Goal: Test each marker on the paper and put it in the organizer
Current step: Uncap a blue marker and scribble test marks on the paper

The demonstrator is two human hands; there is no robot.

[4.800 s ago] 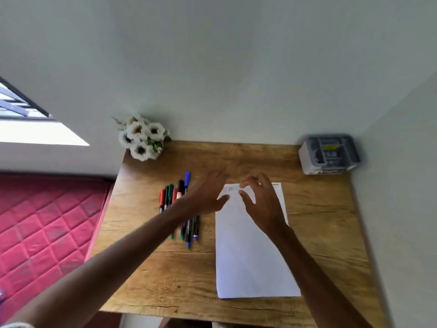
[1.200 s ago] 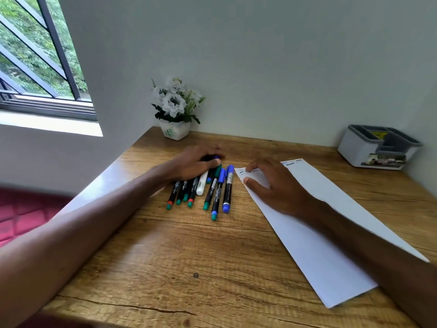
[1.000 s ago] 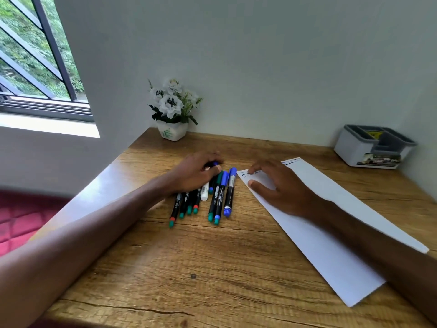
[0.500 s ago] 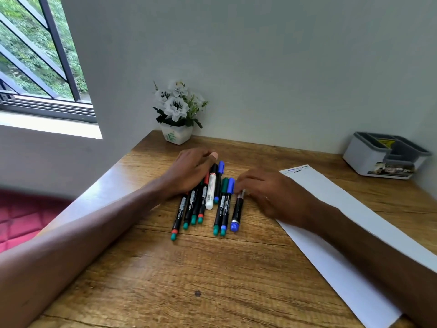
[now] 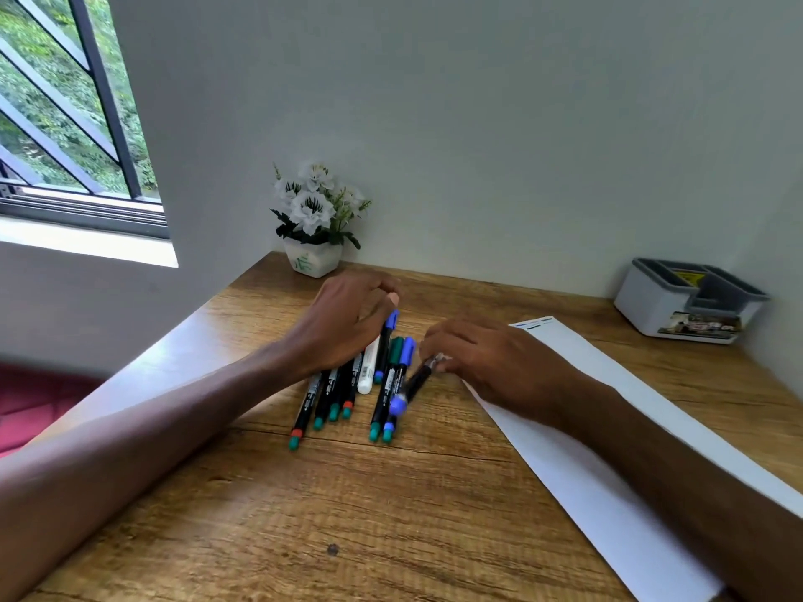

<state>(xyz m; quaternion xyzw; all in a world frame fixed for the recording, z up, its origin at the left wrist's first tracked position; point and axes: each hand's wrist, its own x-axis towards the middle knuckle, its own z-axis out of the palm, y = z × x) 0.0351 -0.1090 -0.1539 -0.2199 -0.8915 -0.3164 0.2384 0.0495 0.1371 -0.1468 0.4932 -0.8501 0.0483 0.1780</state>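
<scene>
Markers [image 5: 347, 393] on wooden desk [image 5: 391, 514], corner walls

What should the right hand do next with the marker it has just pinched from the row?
Probably lift the blue-ended marker clear of the row of markers and carry it right, over the paper. The right hand grips it by one end, tilted and blurred, while the left hand rests over the others. The paper's near part is blank, and the organizer looks to hold no markers yet.
</scene>
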